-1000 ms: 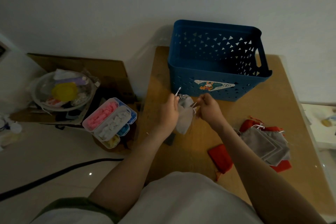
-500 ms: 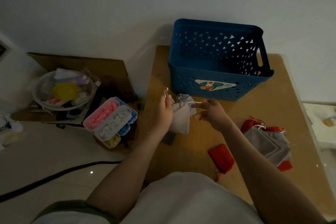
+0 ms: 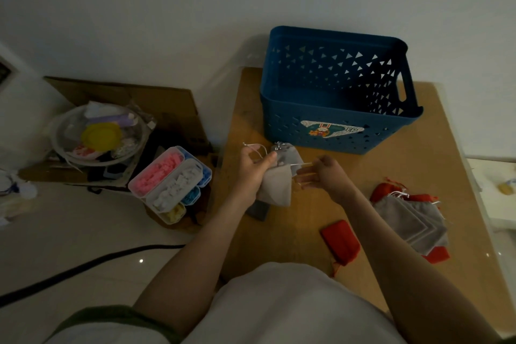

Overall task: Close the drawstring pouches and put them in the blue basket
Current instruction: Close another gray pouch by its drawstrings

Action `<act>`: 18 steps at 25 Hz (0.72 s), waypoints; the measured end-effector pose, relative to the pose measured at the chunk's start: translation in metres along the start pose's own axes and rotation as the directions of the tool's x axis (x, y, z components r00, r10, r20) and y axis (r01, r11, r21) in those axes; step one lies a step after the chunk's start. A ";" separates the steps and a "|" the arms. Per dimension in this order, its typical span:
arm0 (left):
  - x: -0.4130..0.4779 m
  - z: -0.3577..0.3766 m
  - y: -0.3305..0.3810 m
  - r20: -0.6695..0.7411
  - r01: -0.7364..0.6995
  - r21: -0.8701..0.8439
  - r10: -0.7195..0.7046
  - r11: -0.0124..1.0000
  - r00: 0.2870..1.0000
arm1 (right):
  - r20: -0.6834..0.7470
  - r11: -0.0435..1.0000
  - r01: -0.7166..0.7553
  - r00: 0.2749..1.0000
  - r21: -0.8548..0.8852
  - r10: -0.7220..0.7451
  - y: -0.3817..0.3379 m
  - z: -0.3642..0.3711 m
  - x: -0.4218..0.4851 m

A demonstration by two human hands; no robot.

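A grey drawstring pouch (image 3: 279, 187) hangs in front of the blue basket (image 3: 329, 134), its mouth gathered tight. My left hand (image 3: 252, 167) grips the pouch near its top, with a white cord looping over the fingers. My right hand (image 3: 325, 174) is just right of the pouch, fingers spread, with a cord end at its fingertips. The blue basket stands at the back of the wooden table (image 3: 391, 170) and looks empty inside. A pile of grey and red pouches (image 3: 410, 218) lies at the right, and one red pouch (image 3: 339, 241) lies alone nearer me.
A small dark flat object (image 3: 258, 211) lies on the table under the held pouch. Left of the table, on the floor, are a compartment box of coloured pieces (image 3: 170, 181), a clear bowl of clutter (image 3: 100, 134), cardboard (image 3: 145, 98) and a black cable (image 3: 83, 267).
My hands have drawn apart, pulling the cords sideways, and the pouch mouth has gathered shut. My right hand's fingers have spread out from a pinch.
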State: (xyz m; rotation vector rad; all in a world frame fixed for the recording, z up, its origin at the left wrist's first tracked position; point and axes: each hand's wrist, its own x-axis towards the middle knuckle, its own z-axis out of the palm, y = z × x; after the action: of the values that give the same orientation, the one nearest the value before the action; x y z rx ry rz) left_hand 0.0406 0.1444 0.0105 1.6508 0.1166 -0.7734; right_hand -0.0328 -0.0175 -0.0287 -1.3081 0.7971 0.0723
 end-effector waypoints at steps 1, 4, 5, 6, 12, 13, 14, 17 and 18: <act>0.001 -0.001 0.000 -0.013 -0.004 -0.020 0.004 1.000 1.000 | -0.016 0.999 -0.006 1.000 -0.039 0.006 0.001 0.000 0.000; 0.001 0.000 0.001 -0.030 0.017 -0.062 -0.019 0.998 0.999 | -0.093 0.999 0.008 0.996 -0.039 -0.012 -0.002 -0.001 0.003; 0.002 -0.001 0.001 -0.042 0.024 -0.094 -0.028 0.995 0.999 | -0.131 1.000 0.016 0.991 -0.018 -0.019 -0.003 -0.003 0.005; 0.002 -0.003 0.001 -0.046 0.029 -0.136 -0.035 0.990 0.998 | -0.165 1.000 0.024 0.986 0.004 -0.023 -0.003 -0.006 0.007; -0.002 -0.011 0.005 0.024 0.050 -0.170 -0.047 0.984 0.999 | -0.127 0.998 -0.012 0.992 -0.056 0.005 0.003 -0.012 0.005; -0.002 -0.010 0.006 0.033 0.059 -0.171 -0.055 0.983 0.998 | -0.110 0.996 -0.032 0.994 -0.089 0.022 0.002 -0.010 0.003; -0.001 -0.009 0.007 0.038 0.058 -0.172 -0.052 0.983 0.998 | -0.089 0.988 -0.056 0.995 -0.141 0.044 0.001 -0.008 0.001; 0.004 -0.006 0.007 0.033 -0.007 -0.173 0.013 0.985 0.999 | 0.162 0.936 -0.186 0.957 -0.298 0.241 -0.010 -0.002 -0.006; 0.005 -0.004 0.007 0.036 -0.031 -0.179 0.038 0.983 0.999 | 0.279 0.926 -0.226 0.908 -0.302 0.313 -0.012 0.003 -0.008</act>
State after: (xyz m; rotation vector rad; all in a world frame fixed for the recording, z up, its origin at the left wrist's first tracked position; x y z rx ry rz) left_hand 0.0497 0.1448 0.0132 1.4637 0.1255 -0.7467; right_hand -0.0315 -0.0156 -0.0138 -1.3794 0.6966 0.6221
